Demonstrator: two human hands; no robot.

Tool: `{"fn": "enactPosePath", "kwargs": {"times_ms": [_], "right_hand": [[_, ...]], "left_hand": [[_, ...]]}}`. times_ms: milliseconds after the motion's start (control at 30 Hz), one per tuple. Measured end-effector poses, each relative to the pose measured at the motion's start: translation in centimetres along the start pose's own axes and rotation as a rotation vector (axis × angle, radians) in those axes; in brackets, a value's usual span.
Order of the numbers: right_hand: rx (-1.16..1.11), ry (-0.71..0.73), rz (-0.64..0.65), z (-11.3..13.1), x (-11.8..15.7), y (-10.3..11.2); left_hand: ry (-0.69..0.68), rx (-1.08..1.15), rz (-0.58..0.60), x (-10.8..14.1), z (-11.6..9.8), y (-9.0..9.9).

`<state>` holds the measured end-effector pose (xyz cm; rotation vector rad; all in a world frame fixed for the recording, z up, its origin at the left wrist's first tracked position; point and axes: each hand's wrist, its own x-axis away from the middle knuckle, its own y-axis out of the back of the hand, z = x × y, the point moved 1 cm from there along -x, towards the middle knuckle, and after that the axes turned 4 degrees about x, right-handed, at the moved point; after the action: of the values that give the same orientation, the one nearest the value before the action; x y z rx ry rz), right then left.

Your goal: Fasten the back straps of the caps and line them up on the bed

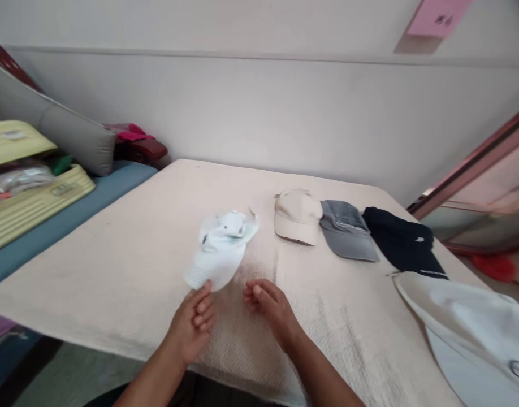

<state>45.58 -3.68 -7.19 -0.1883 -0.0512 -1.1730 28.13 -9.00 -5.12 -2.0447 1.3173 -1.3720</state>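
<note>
A pale mint-white cap (221, 249) is tilted over the middle of the cloth-covered table, its brim toward me. My left hand (194, 322) pinches the edge of that brim between thumb and fingers. To the right of the brim, my right hand (270, 308) is apart from the cap, its fingers curled together; whether anything small is in them is hidden. Further right lie a beige cap (297, 215), a grey cap (348, 232) and a black cap (401, 243) in a row. A large white cap (480, 328) is nearest at the right edge.
The table's cream cloth (128, 254) reaches back to a white wall (225, 107). At the left are a yellow container (39, 192), a grey cushion (73, 135) and a blue surface (128, 175). A pink-framed panel (475, 158) stands at the right.
</note>
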Motion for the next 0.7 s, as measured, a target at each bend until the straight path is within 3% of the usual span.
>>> {"fn": "enactPosePath", "kwargs": {"times_ms": [167, 267, 333, 467, 600, 700], "right_hand": [[-0.590, -0.051, -0.118, 2.3, -0.5, 3.1], [-0.756, -0.102, -0.157, 3.4, 0.1, 5.6], [-0.781, -0.099, -0.132, 3.9, 1.0, 7.1], [-0.709, -0.091, -0.057, 4.1, 3.5, 8.5], [-0.623, -0.125, 0.083, 3.5, 5.4, 7.9], [-0.593, -0.124, 0.119, 2.9, 6.1, 7.5]], "left_hand": [[0.159, -0.388, 0.252, 1.1, 6.0, -1.4], [0.297, -0.581, 0.432, 1.6, 7.1, -2.2], [0.383, -0.614, 0.476, 1.5, 6.7, -2.9], [0.370, -0.387, 0.334, 0.1, 5.0, -4.0], [0.379, -0.105, 0.253, -1.0, 4.1, -4.3], [0.306, -0.081, 0.079, -0.6, 3.3, -4.3]]}}
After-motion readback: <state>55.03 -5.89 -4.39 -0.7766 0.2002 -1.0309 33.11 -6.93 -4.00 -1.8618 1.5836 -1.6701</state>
